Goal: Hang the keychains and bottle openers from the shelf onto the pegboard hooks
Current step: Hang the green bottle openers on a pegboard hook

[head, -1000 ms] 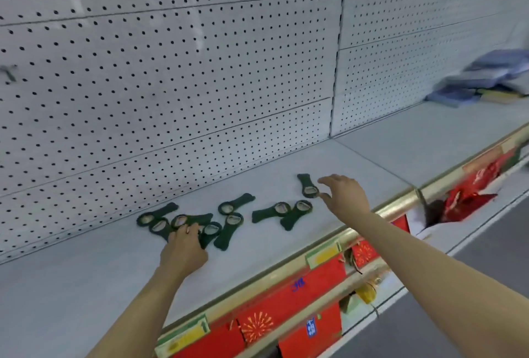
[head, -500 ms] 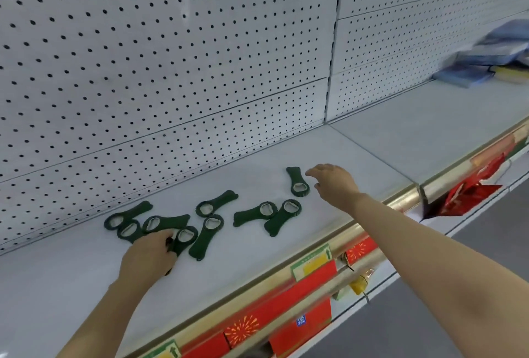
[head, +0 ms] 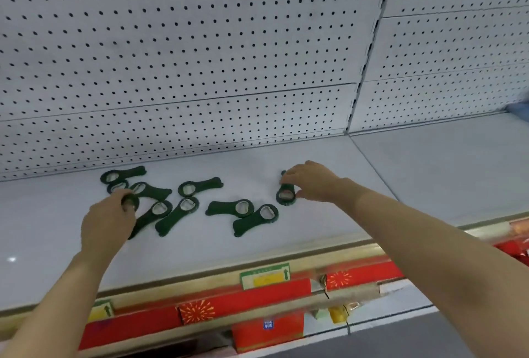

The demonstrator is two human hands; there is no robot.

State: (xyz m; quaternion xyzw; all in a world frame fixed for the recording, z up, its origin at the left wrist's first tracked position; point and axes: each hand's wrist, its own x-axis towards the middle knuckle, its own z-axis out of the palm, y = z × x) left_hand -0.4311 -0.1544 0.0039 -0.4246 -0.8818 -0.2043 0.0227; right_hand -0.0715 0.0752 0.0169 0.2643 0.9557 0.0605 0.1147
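Several dark green bottle openers (head: 174, 216) lie scattered on the white shelf (head: 315, 226) below the white pegboard (head: 200, 42). My left hand (head: 107, 221) curls its fingers round the ring end of one opener (head: 130, 201) at the left of the cluster. My right hand (head: 312, 181) pinches the rightmost opener (head: 285, 195), which lies apart from the others; its handle is hidden under my fingers. No hooks show on the pegboard here.
A gold shelf edge (head: 286, 260) with a green and yellow price tag (head: 264, 274) runs along the front. Red packaged goods (head: 243, 300) sit on the lower shelf. A second pegboard panel (head: 458, 42) and shelf section lie to the right.
My right hand moved onto the rightmost opener and closed its fingers on it. My left hand took hold of an opener's ring end. The view swung left and down.
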